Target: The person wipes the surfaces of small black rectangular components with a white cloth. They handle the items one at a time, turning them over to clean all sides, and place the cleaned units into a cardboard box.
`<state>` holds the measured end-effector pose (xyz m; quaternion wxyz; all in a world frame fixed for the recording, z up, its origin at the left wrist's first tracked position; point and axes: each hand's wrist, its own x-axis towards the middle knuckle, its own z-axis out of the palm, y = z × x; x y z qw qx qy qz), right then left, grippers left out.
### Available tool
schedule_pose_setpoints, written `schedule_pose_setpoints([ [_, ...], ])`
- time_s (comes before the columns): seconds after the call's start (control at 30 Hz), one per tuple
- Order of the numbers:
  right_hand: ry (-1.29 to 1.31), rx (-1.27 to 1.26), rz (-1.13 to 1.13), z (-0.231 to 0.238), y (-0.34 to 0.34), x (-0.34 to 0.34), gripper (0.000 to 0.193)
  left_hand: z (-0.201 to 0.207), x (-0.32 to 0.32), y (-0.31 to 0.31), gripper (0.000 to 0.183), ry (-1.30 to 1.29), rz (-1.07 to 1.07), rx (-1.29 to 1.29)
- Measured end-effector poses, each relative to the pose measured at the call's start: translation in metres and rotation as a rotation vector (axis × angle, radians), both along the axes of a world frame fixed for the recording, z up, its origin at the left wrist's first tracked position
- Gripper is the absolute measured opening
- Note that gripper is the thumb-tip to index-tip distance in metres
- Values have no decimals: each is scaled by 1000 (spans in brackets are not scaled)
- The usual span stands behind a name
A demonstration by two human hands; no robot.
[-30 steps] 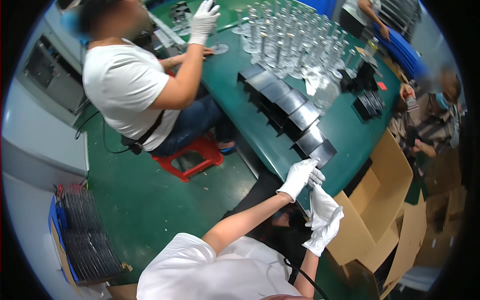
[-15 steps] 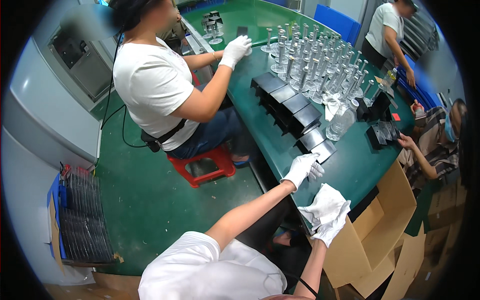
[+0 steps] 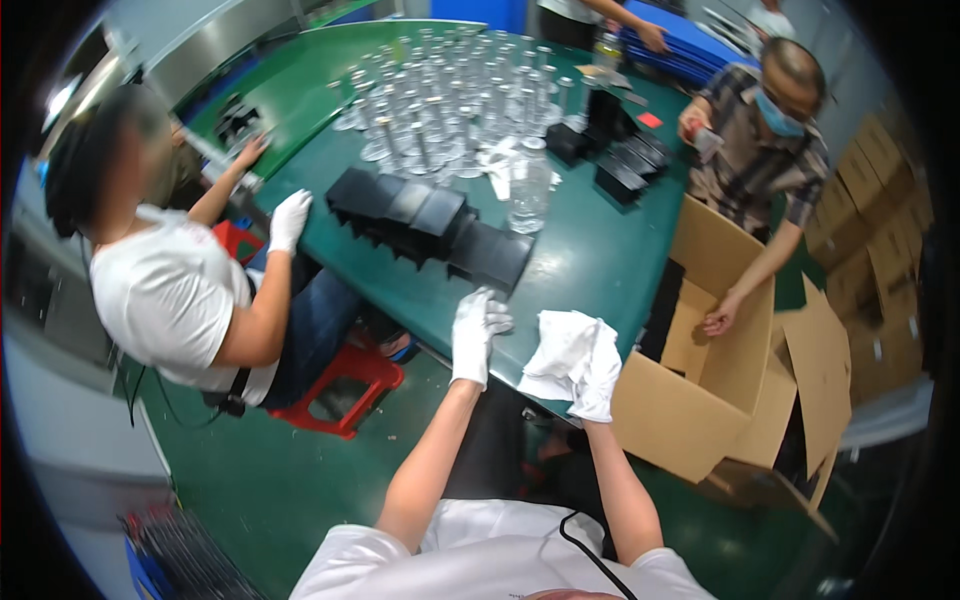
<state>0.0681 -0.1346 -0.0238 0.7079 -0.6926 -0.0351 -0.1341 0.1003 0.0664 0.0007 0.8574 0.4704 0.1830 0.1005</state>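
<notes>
My left hand [image 3: 478,335], in a white glove, is at the near edge of the table with its fingers loosely apart. Its fingertips lie close by the end of a row of black rectangular housings [image 3: 490,252]; whether they touch is hard to tell. My right hand [image 3: 598,388], also gloved, grips a folded white cloth [image 3: 562,350] resting on the table corner. Beyond the housings stands a clear plastic bottle [image 3: 528,190] with liquid in it, beside another crumpled white cloth [image 3: 497,163].
Many metal posts on round clear bases [image 3: 425,150] fill the table's [image 3: 590,265] far side. More black housings [image 3: 632,165] sit at right. An open cardboard box [image 3: 655,420] adjoins the table; a masked co-worker's hand [image 3: 722,315] reaches in. Another co-worker sits left on a red stool [image 3: 345,385].
The view has swung right. The masked co-worker's hand has gone from the black housings into the box. The left co-worker's bare hand now reaches toward dark parts. My hands keep nearly the same places.
</notes>
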Motion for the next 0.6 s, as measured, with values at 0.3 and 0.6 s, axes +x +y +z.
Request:
schedule_pose_setpoints([
  [0.3,-97,-343,-365,24,-5,-8,41,31,7,-66,22,-67,-266,337],
  [0.6,-75,-461,-375,19,-3,-10,57,82,168,-163,44,-704,-213,1536],
])
